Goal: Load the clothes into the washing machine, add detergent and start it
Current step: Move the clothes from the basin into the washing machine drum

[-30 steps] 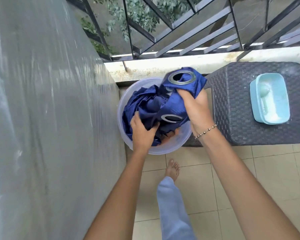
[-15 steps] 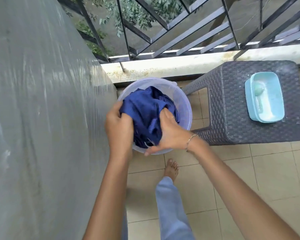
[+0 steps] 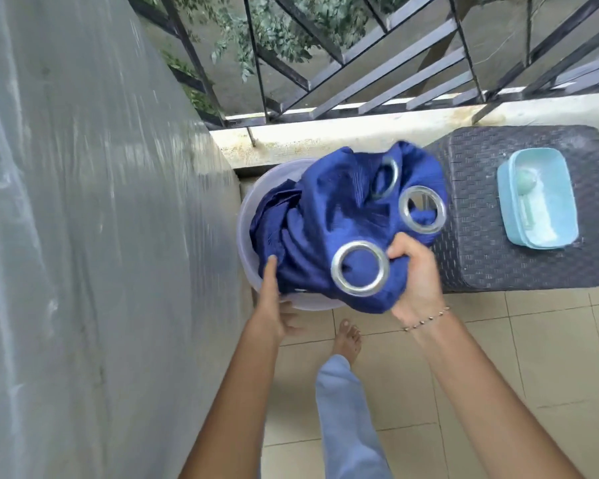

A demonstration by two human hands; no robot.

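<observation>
The blue curtain point(image 3: 325, 229) lay bunched in a pale plastic tub point(image 3: 245, 216) that stood on the tiled floor point(image 3: 533, 357), between a big grey plastic-covered surface point(image 3: 83, 236) and the left edge of a dark woven stool point(image 3: 498, 267). The cloth rose above the tub's rim and spilled over its near edge and onto the stool's left edge. Three metal rings point(image 3: 360, 267) showed in the cloth, one near the front and two farther back to the right.

The right hand point(image 3: 415, 271) gripped the curtain at the tub's near right side, its fingers curled tight into the fabric just beside the front ring. The left hand point(image 3: 270, 302) was at the tub's near left rim, with one straight digit laid against the cloth; the others were blurred below the rim, so I could not tell whether they were curled round anything.

A light blue box point(image 3: 564, 216) sat open toward the stool's right edge, holding white powder and a pale green scoop point(image 3: 526, 181). A bare foot point(image 3: 348, 340) stood on the floor in front of the tub. Beyond the tub ran a concrete ledge point(image 3: 325, 133) with a dark metal railing point(image 3: 412, 74).
</observation>
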